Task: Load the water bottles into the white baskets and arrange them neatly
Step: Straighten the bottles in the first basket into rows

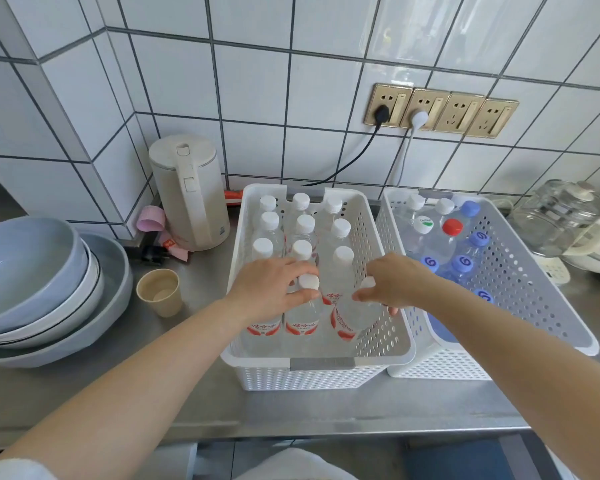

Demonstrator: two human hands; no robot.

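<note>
White tiles back a steel surface [194,403]. Both hands grasp bottles in the centre basket [321,362]: left hand [271,292] holds an upright one, right hand [395,284] a tilted bottle [352,317]; stand it straight in the front row.

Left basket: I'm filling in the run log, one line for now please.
left hand holds front bottle | right hand holds tilted bottle | left basket

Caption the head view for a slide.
Both hands, left hand and right hand, settle bottles in the left white basket.
</note>
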